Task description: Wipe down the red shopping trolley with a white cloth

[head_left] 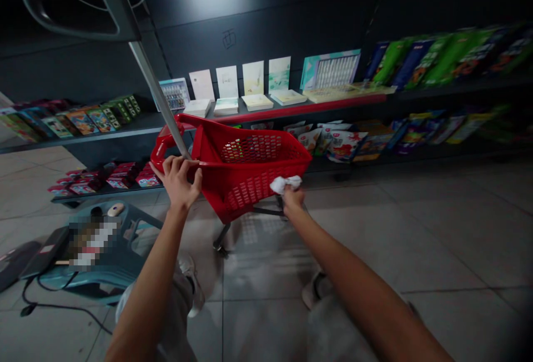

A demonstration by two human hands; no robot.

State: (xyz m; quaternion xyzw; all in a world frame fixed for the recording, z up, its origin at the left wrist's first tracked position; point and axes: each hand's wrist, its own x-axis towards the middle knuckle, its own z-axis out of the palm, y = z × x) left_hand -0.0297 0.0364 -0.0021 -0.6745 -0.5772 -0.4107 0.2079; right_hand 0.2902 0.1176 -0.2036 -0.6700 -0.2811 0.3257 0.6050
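Note:
A small red shopping cart [216,179] with perforated basket walls stands on dark legs with casters in front of me. My left hand [179,180] grips the cart's rim near the handle end, its fingers bent over the red plastic and the thumb on the near side. At the far right of the basket, my right hand [293,200] holds a crumpled white cloth [285,184] against or close beside the outer side wall. Part of the right fingers is hidden behind the cloth. A grey metal pole [156,90] rises by the cart's handle.
Behind the cart runs a dark shelf [258,111] with notebooks, boxes and snack bags. To the left, a grey-green plastic stool [137,223] carries several items and a black cable [62,303] trails from it. My shoes [191,284] are on the tiled floor [258,317].

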